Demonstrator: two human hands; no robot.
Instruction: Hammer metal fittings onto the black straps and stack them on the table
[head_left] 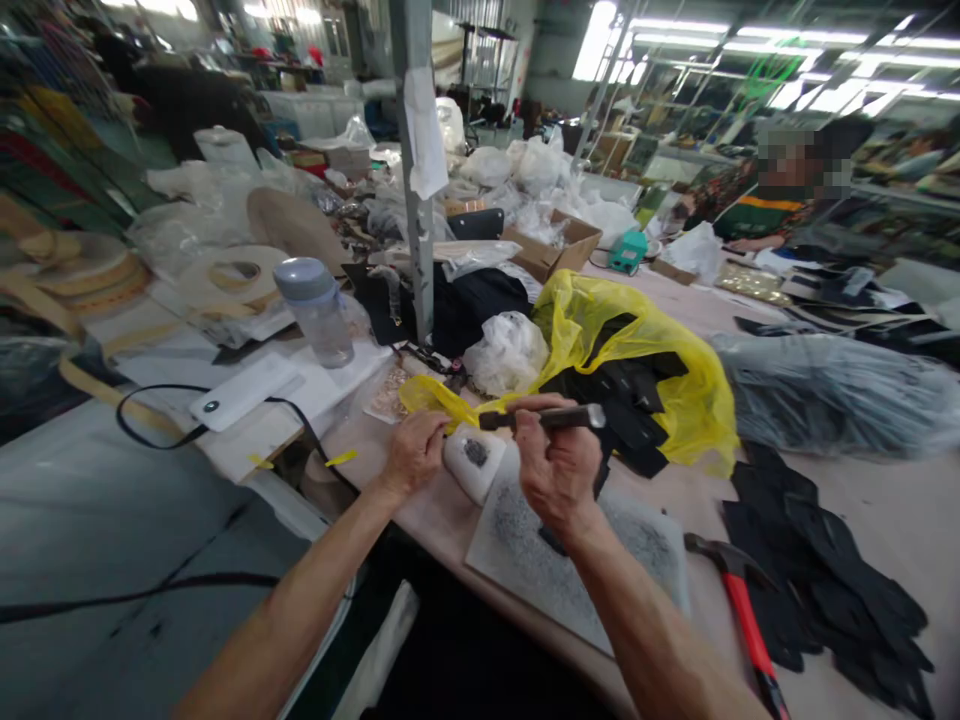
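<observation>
My right hand [559, 465] is closed round a dark metal rod-shaped tool [574, 416], likely a hand punch, held nearly level. Its narrower end points left, over the far edge of a rounded white block [474, 480] with a black smudge on top. My left hand [412, 455] has its fingers curled against the block's left side and seems to grip it. Under my right forearm lies a pale board [517, 545] covered with dark marks. A small black piece on that board is partly hidden by my right wrist.
A hammer [739, 600] with a red handle lies right of the board, beside stacked black pieces [825, 570]. A yellow bag [697, 400] holds more black pieces. A metal post [420, 200], a water bottle [315, 315] and a white power bank [244, 392] stand left. A person sits far right.
</observation>
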